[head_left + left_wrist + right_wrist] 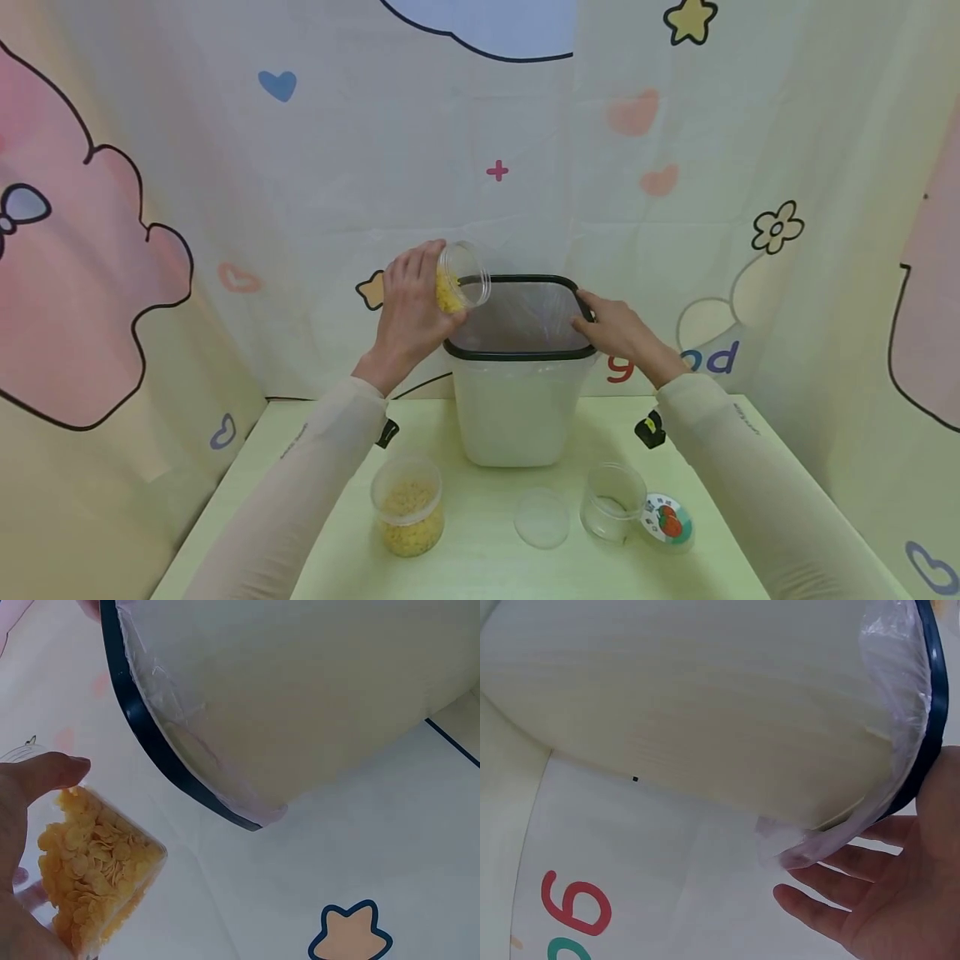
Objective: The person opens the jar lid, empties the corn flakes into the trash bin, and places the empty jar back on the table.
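Note:
My left hand point(408, 312) grips a clear plastic jar point(477, 260) part-filled with yellow corn flakes point(97, 862). The jar is tilted, its mouth facing right, at the left rim of a white trash bin point(517, 417). A black ring point(525, 357) runs round the bin's top over a thin clear liner bag point(900, 682). At the bin's right side, my right hand point(618, 329) holds the rim, thumb over the inner edge. Its other fingers point(814, 911) spread along the outside near the liner's loose edge; the right wrist view hides the thumb.
On the pale table, a clear tub point(408, 521) holding yellow flakes stands front left. Right of it lies a clear round lid point(542, 518), then an empty clear jar point(613, 500) and a lid with a red fruit label point(666, 518). A printed curtain point(337, 183) hangs behind.

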A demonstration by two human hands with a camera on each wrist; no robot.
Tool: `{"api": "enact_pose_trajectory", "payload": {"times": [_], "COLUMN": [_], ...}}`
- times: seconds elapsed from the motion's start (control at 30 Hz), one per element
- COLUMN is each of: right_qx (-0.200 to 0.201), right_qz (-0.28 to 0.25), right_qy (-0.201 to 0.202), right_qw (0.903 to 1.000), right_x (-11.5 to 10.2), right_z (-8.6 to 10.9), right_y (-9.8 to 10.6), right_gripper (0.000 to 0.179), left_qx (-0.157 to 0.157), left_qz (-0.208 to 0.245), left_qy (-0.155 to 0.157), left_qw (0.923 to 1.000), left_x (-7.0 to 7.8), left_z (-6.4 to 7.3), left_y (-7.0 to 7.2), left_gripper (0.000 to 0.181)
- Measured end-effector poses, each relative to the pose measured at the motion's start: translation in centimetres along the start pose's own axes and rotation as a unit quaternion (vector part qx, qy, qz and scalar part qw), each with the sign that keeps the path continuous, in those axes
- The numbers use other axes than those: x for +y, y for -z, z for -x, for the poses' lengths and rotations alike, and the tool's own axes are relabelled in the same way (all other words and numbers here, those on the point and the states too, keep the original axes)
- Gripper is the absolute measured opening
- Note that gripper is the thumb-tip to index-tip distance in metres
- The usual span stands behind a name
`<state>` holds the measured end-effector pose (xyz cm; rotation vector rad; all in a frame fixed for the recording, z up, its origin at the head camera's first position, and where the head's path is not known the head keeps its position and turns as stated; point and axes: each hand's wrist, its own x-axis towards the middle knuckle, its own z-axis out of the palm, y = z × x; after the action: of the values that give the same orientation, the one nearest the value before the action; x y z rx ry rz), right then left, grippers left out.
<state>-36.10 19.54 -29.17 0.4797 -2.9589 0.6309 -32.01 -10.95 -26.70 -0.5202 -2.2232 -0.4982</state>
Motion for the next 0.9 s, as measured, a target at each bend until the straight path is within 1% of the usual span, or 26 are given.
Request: {"api": "enact_pose_trajectory", "payload": {"times": [0.3, 0.47, 0.63, 0.9], "right_qx": [0.008, 0.013, 0.008, 0.018], "right_qz": [-0.026, -0.028, -0.038, -0.05], "right_qy": [-0.017, -0.016, -0.019, -0.012], "right_qw": [0.9995, 0.9994, 0.9991, 0.9985], "right_x": [0.1, 0.2, 0.4, 0.4], "right_z": [0.1, 0.0, -0.1, 0.0], "right_y": [-0.5, -0.6, -0.7, -0.8], "right_gripper": [0.056, 0.056, 0.057, 0.057], "left_qx": [-0.015, -0.028, -0.043, -0.063], "left_qz": [-0.022, -0.028, -0.04, -0.053], "left_qy": [-0.009, -0.016, -0.021, -0.029], "left_qw": [0.9996, 0.9991, 0.9981, 0.9962], "left_x": [0.0, 0.1, 0.3, 0.6], "left_z": [-0.5, -0.9, -1.3, -2.2], "left_y": [-0.4, -0.7, -1.0, -1.4], "left_gripper": [0.091, 0.092, 0.091, 0.089]}}
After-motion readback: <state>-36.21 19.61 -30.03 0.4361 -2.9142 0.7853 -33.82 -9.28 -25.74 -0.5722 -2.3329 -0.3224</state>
